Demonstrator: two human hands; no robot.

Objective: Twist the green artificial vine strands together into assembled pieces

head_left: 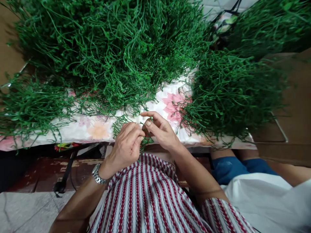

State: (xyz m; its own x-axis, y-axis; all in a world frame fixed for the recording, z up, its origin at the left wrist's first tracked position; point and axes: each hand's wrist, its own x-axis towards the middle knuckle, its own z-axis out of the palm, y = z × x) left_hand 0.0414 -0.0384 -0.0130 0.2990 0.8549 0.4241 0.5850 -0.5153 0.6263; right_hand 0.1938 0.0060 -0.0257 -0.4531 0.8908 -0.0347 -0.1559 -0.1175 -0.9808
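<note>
At the table's near edge, my left hand point(127, 142) is closed round a small bunch of thin green stems point(118, 124), which stick out above and below the fist. They look like artificial plant sprigs. Close against it, my right hand point(162, 131) has its thumb and bent fingers drawn together at the bunch, the index finger reaching out. Whatever lies between its fingertips is hidden. Just beyond both hands rises a large heap of green sprigs point(116, 48).
A flowered tablecloth point(173, 103) covers the table. Smaller sprig piles lie at left point(34, 103) and right point(235, 94). A cardboard box point(291, 119) stands at far right. Beside me on the right sits a person in blue shorts point(228, 166).
</note>
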